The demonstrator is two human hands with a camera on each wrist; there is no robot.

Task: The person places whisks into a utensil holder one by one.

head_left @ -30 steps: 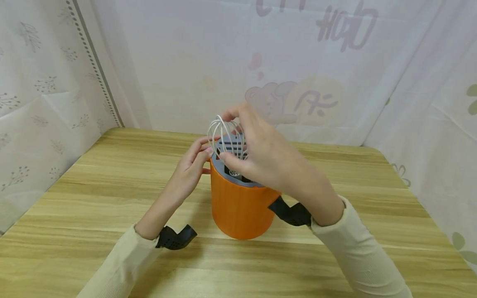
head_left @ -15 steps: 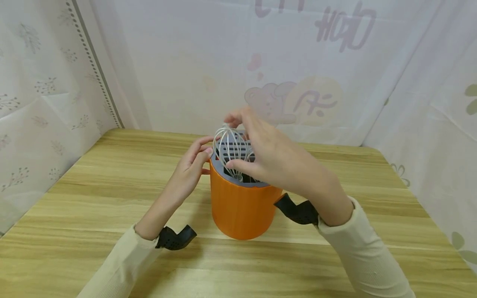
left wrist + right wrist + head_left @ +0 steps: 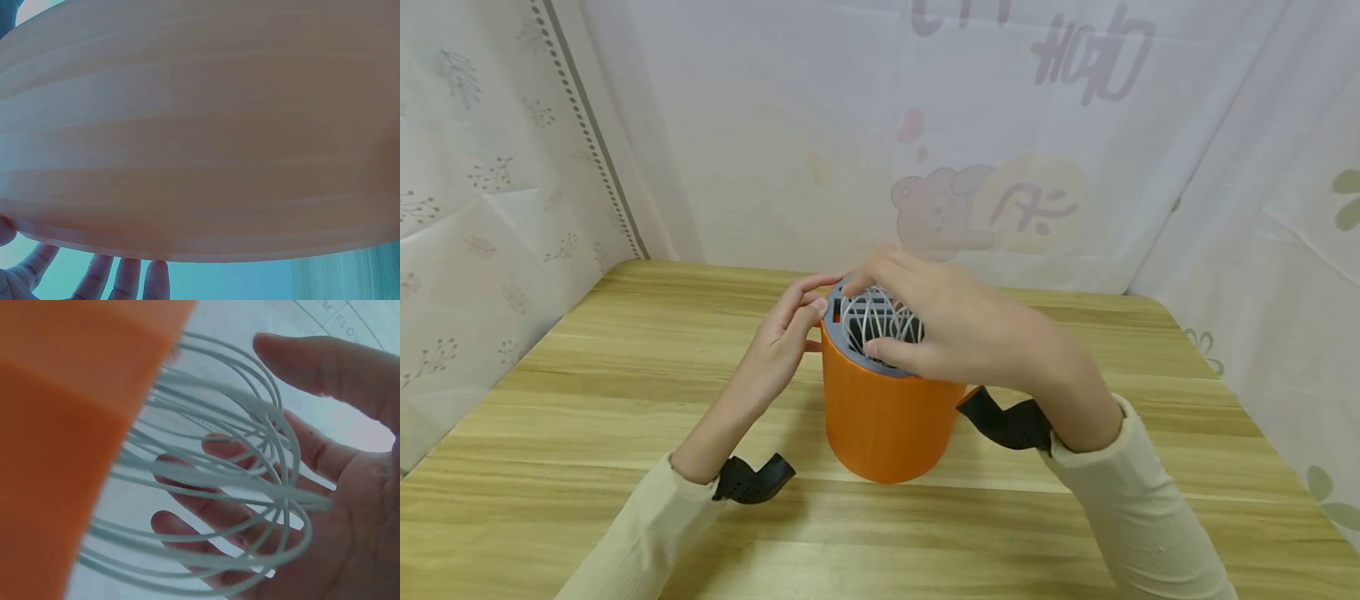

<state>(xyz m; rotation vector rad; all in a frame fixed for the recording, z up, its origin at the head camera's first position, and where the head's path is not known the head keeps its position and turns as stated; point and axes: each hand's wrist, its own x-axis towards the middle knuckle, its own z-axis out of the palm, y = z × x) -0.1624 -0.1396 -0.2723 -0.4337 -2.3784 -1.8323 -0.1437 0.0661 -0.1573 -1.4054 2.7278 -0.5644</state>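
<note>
An orange cylindrical holder (image 3: 891, 425) with a grey slotted top (image 3: 842, 335) stands upright on the table. My left hand (image 3: 782, 337) rests against its left side, thumb at the rim; in the left wrist view straight fingers (image 3: 126, 275) show beyond the orange wall. Two wire whisks (image 3: 284, 499) stick up out of the holder, heads upward, handles hidden inside. Over these, my right hand (image 3: 973, 325) is spread, its thumb and fingers apart around the wire heads. The right wrist view shows the palm beside the wires, with no finger curled round them.
The wood-grain table (image 3: 640, 400) surrounds the holder. A printed white curtain (image 3: 760, 150) hangs behind and at both sides. Black curved mounts (image 3: 756, 479) sit at both wrists, the right one close to the holder's wall.
The whisk near my right hand has gone down into the holder, so its head sits much lower. My right hand has lowered with it and shifted slightly right. The left hand stays put.
</note>
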